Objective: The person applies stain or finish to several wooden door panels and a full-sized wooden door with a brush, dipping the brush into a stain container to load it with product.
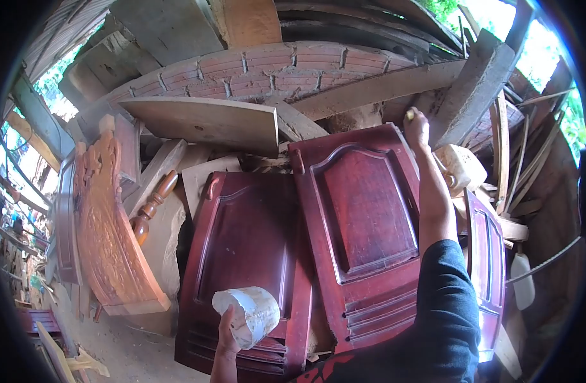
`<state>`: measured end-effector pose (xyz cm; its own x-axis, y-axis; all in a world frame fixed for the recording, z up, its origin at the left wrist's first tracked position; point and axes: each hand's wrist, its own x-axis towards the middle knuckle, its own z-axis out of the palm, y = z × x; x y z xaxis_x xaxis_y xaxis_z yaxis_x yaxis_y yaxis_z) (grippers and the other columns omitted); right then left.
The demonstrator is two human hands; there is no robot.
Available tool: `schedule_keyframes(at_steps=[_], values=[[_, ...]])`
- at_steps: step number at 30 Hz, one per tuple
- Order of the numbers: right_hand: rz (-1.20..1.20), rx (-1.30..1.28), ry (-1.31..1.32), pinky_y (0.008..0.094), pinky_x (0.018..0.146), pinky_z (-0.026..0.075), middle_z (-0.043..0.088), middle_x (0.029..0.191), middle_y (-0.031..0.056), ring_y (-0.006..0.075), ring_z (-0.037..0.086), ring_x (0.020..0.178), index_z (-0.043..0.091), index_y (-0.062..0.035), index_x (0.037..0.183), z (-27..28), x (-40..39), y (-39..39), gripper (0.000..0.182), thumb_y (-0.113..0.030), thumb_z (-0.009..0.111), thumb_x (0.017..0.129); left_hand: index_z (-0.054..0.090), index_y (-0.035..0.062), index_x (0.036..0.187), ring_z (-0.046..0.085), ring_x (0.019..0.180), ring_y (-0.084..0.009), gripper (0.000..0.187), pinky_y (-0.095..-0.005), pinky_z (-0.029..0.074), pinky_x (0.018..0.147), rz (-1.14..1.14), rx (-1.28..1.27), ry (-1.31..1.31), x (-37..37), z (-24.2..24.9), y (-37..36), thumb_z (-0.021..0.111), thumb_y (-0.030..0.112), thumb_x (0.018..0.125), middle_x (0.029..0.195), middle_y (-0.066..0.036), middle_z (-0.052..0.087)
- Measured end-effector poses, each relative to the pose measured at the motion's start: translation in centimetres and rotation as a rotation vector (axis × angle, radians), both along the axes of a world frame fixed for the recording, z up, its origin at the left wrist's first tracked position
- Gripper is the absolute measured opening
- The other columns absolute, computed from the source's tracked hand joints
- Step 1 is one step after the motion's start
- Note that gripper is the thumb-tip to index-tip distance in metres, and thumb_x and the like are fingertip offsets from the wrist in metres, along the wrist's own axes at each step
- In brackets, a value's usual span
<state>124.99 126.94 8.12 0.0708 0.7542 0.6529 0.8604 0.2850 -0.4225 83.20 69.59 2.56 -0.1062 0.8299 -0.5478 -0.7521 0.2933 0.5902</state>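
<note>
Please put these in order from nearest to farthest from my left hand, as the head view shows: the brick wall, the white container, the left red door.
1. White container: in the left hand.
2. Left red door: just beyond the container.
3. Brick wall: at the back, behind the doors.

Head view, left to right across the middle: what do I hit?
Carved panel → turned post → left red door → right red door → narrow red door → white piece.
</note>
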Motion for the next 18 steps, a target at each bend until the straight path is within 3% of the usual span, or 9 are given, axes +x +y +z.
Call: schedule_keyframes(at_steps=[2,4,7,9,12,13,14,16,18], values=[[-0.015,0.261,-0.306,0.0395,0.063,0.053,0.067,0.077,0.0123,0.0254,0.068,0.071,0.064,-0.0062,0.093,1.3,-1.5,-0.1,0.017,-0.022,0.063,0.086,0.035,0.0021,0.14,0.052,0.121,-0.0331,0.072,-0.048,0.044,0.1,0.0,0.015,0.016,0.2,0.8,0.3,0.054,0.05,0.09,0.132,-0.016,0.05],[0.197,0.01,0.184,0.0395,0.064,0.052,0.067,0.077,0.0116,0.0217,0.068,0.071,0.064,-0.0026,0.097,1.4,-3.7,-0.3,0.022,-0.022,0.065,0.086,0.035,0.0019,0.14,0.052,0.121,-0.033,0.072,-0.0477,0.044,0.1,0.007,0.015,0.033,0.5,0.8,0.2,0.054,0.05,0.09,0.132,-0.016,0.051],[0.12,-0.105,0.48,0.0356,0.056,0.057,0.067,0.074,0.0103,0.0179,0.069,0.064,0.064,-0.003,0.092,-6.7,-0.5,7.3,0.02,-0.021,0.068,0.084,0.035,0.0021,0.14,0.052,0.122,-0.0327,0.072,-0.0474,0.044,0.1,0.0,-0.014,0.049,0.0,-0.1,-0.2,0.053,0.05,0.09,0.132,-0.016,0.05],[0.014,-0.385,0.702,0.0337,0.053,0.061,0.068,0.074,0.0111,0.0197,0.07,0.061,0.065,-0.0027,0.087,-2.1,-0.8,1.2,0.021,-0.021,0.071,0.081,0.034,0.0052,0.143,0.048,0.124,-0.0359,0.075,-0.0534,0.041,0.102,0.0,-0.022,0.127,0.1,-0.1,-0.1,0.053,0.052,0.088,0.135,-0.017,0.047],[0.006,-0.431,0.366,0.0366,0.05,0.056,0.068,0.075,0.0131,0.0199,0.069,0.059,0.066,-0.0023,0.083,2.1,0.4,-1.4,0.017,-0.019,0.068,0.078,0.035,0.0022,0.141,0.051,0.123,-0.0315,0.071,-0.0462,0.044,0.101,0.014,0.021,0.106,0.1,0.1,-0.1,0.052,0.05,0.091,0.133,-0.015,0.05],[-0.062,-0.106,-0.091,0.0378,0.055,0.055,0.069,0.074,0.0118,0.0198,0.069,0.064,0.066,-0.0032,0.081,3.1,-0.9,-3.0,0.015,-0.018,0.064,0.079,0.035,0.0022,0.141,0.051,0.123,-0.0315,0.071,-0.0462,0.044,0.101,0.007,0.022,0.097,0.1,0.0,0.0,0.052,0.05,0.091,0.133,-0.015,0.05],[-0.034,-0.083,-0.245,0.0354,0.062,0.055,0.068,0.074,0.0101,0.0166,0.068,0.068,0.066,-0.0032,0.084,5.6,-3.0,-6.2,0.016,-0.018,0.064,0.08,0.035,0.0022,0.141,0.051,0.123,-0.0313,0.071,-0.0459,0.044,0.101,-0.003,0.045,0.076,-0.1,0.0,0.1,0.052,0.049,0.091,0.133,-0.015,0.05],[0.24,-0.298,0.147,0.0327,0.063,0.053,0.067,0.071,0.0088,0.0131,0.065,0.067,0.066,-0.0049,0.085,4.0,-2.9,-5.5,0.015,-0.02,0.066,0.081,0.035,0.0021,0.141,0.051,0.123,-0.0311,0.07,-0.0457,0.044,0.101,-0.009,0.072,0.046,-0.1,-0.1,0.3,0.052,0.049,0.091,0.133,-0.015,0.05],[0.438,-0.27,0.144,0.0312,0.062,0.051,0.065,0.07,0.0071,0.0106,0.061,0.065,0.066,-0.0065,0.088,1.5,-3.6,-6.2,0.016,-0.021,0.067,0.083,0.035,0.002,0.141,0.051,0.124,-0.0311,0.07,-0.0457,0.043,0.102,-0.025,0.103,0.048,0.1,0.3,0.5,0.051,0.049,0.091,0.133,-0.016,0.049]])
